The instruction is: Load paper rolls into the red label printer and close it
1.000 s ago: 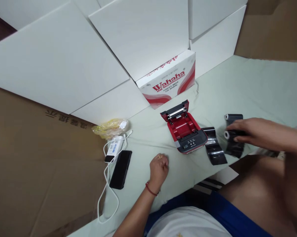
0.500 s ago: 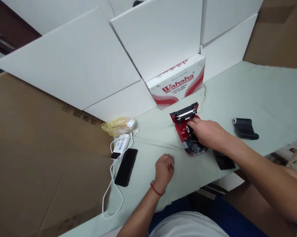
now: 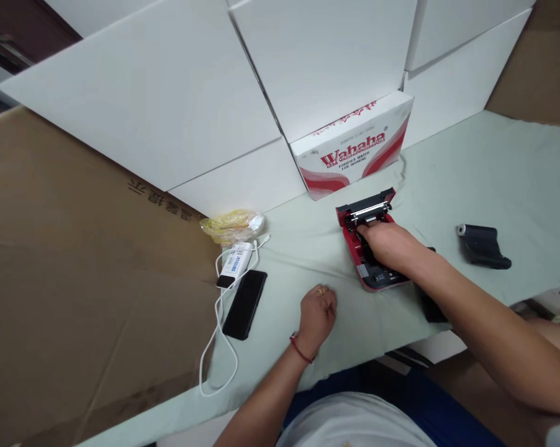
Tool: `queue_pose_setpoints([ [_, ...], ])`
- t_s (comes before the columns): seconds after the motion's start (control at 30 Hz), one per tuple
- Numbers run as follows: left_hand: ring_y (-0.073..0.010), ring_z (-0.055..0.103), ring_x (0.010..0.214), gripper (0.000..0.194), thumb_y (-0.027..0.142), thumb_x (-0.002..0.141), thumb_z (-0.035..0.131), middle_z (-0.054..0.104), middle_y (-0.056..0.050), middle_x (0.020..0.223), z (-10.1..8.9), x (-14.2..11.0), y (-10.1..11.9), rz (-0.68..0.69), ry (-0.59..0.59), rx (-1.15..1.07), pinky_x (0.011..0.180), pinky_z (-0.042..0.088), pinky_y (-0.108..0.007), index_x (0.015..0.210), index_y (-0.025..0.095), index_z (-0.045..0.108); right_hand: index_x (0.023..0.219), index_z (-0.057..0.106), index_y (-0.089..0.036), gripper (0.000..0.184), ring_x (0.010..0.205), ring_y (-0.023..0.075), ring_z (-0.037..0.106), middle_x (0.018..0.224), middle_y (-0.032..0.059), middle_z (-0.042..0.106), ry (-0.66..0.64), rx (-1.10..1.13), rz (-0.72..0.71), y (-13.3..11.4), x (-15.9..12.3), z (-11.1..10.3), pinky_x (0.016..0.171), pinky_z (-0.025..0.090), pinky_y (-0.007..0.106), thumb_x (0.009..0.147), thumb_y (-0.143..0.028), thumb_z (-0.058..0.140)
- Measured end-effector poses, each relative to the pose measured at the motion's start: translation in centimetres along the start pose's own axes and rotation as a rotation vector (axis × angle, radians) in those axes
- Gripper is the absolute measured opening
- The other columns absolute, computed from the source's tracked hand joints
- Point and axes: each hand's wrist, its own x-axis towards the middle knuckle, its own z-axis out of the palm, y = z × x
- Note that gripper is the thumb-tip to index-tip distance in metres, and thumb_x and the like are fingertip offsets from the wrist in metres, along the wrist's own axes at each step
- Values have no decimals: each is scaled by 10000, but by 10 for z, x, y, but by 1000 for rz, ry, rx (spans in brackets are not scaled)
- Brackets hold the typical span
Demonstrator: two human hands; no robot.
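**Right hand** [image 3: 387, 245] over the open bay of a red portable printer [image 3: 349, 248], fingers curved down into it; the hand itself hides whether they grip anything there. **Left hand** [image 3: 317, 316] loosely curled and empty on the worktop [image 3: 517, 167], a red wrist cord [image 3: 299, 349] just above it. Right of the right hand: a black ribbon roll [image 3: 482, 247]. Beneath the right forearm: a dark strip [image 3: 431, 310]. Left of the left hand: a black smartphone [image 3: 244, 304] and a white cable [image 3: 219, 366]. Ahead of the right hand: a Wahaha carton [image 3: 354, 146]. Note: in work of this kind, a steadied printer body and fingertips kept clear of the exposed roller [image 3: 368, 211] favour careful handling inside the bay.
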Motion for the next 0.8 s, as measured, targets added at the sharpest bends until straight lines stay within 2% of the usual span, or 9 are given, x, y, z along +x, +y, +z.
queue_pose_setpoints([
  [0.13, -171, 519, 692, 260, -35, 658, 431, 525, -14, 637, -4, -2, 2, -63, 24, -142, 664, 347, -281, 604, 206, 512, 1393, 630, -163, 456, 1102, 264, 690, 1362, 154, 670, 85, 78, -90, 9, -14, 6, 903, 542, 370, 976, -141, 445],
  [0.27, -170, 566, 742, 270, 47, 842, 416, 586, -18, 726, -22, 9, 10, -182, 133, -293, 726, 434, -287, 699, 208, 579, 1270, 713, -174, 335, 1155, 265, 662, 1353, 123, 701, 437, 198, -231, 7, -63, 27, 994, 558, 448, 1034, -234, 482],
  [0.33, -183, 611, 859, 258, 136, 955, 424, 641, -38, 856, -35, 26, 18, -186, 215, -281, 821, 476, -311, 847, 208, 647, 1271, 719, -192, 309, 1191, 274, 656, 1348, 110, 717, 578, 162, -255, 3, -89, 44, 1050, 538, 505, 1019, -229, 545],
  [0.4, -209, 632, 1072, 230, 279, 1032, 463, 679, -83, 1095, -49, 50, 27, -140, 298, -257, 980, 485, -354, 1092, 205, 673, 1362, 680, -221, 375, 1270, 268, 641, 1399, 94, 698, 649, 122, -263, 0, -108, 60, 1129, 497, 540, 999, -200, 588],
  [0.47, -229, 571, 1306, 359, 410, 1071, 446, 633, -118, 1344, -60, 77, 37, -66, 325, -264, 1147, 421, -400, 1323, 214, 611, 1460, 613, -245, 476, 1331, 250, 622, 1434, 84, 679, 682, 106, -263, -2, -118, 73, 1196, 450, 545, 990, -176, 601],
  [0.53, -231, 484, 1445, 462, 483, 1091, 393, 558, -121, 1504, -68, 104, 47, 6, 306, -305, 1242, 340, -428, 1451, 231, 534, 1513, 563, -255, 538, 1355, 239, 612, 1444, 81, 671, 709, 105, -262, -3, -121, 80, 1224, 429, 544, 985, -161, 603],
  [0.63, -238, 456, 1498, 519, 530, 1096, 359, 527, -116, 1577, -73, 135, 63, 65, 191, -411, 1278, 302, -464, 1510, 245, 489, 1525, 545, -253, 562, 1363, 228, 608, 1445, 79, 670, 738, 107, -258, -4, -120, 83, 1233, 425, 544, 978, -130, 592],
  [0.7, -246, 515, 1452, 519, 539, 1090, 379, 581, -118, 1531, -73, 146, 72, 75, 104, -438, 1256, 347, -470, 1485, 235, 523, 1508, 551, -230, 555, 1373, 220, 599, 1451, 79, 666, 760, 101, -257, -4, -119, 85, 1243, 413, 540, 971, -95, 580],
  [0.8, -245, 628, 1302, 445, 468, 1089, 413, 689, -120, 1370, -73, 144, 84, 96, 50, -356, 1176, 449, -447, 1369, 198, 630, 1460, 570, -174, 510, 1395, 212, 578, 1468, 86, 653, 782, 74, -261, -3, -119, 88, 1268, 373, 523, 964, -55, 569],
])
